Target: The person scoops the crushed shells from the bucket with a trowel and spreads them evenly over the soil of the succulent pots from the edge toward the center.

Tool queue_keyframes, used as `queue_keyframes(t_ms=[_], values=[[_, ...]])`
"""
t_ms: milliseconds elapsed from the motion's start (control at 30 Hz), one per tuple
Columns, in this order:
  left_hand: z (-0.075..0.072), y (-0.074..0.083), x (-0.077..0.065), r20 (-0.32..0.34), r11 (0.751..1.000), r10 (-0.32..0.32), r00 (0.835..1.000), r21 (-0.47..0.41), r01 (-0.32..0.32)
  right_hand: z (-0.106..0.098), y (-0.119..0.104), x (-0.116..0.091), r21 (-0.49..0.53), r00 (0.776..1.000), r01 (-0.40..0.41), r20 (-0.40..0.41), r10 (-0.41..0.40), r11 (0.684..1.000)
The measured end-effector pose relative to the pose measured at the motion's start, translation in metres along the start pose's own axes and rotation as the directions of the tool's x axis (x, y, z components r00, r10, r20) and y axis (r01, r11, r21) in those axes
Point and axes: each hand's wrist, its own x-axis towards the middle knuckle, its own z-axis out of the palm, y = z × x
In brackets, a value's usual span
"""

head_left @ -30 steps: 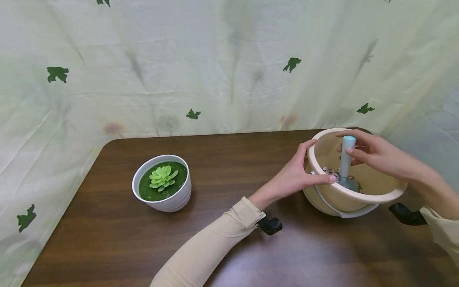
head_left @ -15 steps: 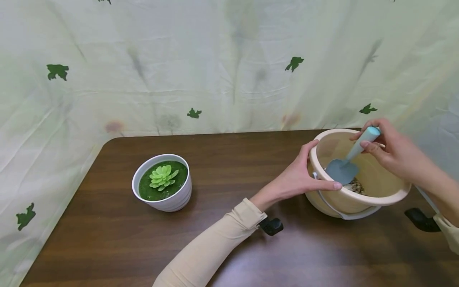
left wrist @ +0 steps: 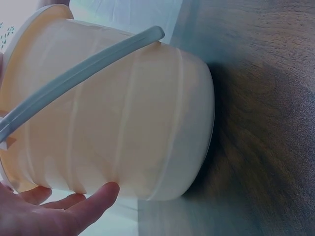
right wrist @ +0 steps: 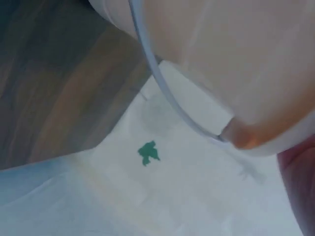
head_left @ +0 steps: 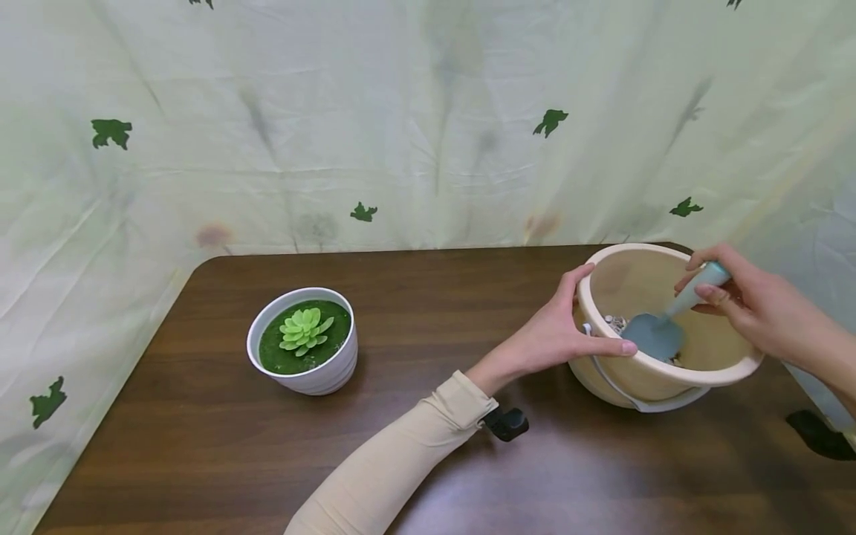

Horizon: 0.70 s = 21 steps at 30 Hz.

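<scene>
On the right of the table stands a cream bucket with a pale grey bail handle. My left hand holds it at the near left of the rim, thumb on the rim; the left wrist view shows the fingers against its outer wall. With my right hand I grip the light blue handle of a small trowel. The trowel leans inside the bucket, its grey-blue blade low towards the left, over small pebbles. In the right wrist view only an edge of my right hand shows.
A white ribbed pot with a green succulent sits on the left half of the brown wooden table. A pale curtain with green leaf shapes hangs behind the table and along its sides.
The trowel has gone from upright to slanted, its handle tipping right with my right hand. First its blade rose into view, then sank slightly again. My left hand stays on the bucket.
</scene>
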Motion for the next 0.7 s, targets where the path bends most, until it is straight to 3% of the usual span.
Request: queue_keyframes(t_ms=[133,333,533,700], values=[[0.0,0.0,0.0,0.001,1.0,0.003,1.0,0.008,-0.003,-0.002,-0.003,-0.001,-0.031,0.997,-0.019,0.07,0.021,0.999],[0.0,0.003,-0.001,0.014,0.999,0.01,1.0,0.041,-0.01,0.004,-0.002,0.003,0.097,0.982,-0.131,0.146,0.116,0.987],[-0.001,0.004,-0.003,0.005,0.999,0.008,1.0,0.049,-0.008,0.008,-0.007,0.01,0.199,0.959,-0.258,0.174,0.225,0.946],[0.001,0.003,-0.002,0.006,1.0,0.003,1.0,0.022,-0.003,0.009,-0.011,0.017,0.282,0.919,-0.382,0.217,0.329,0.88]])
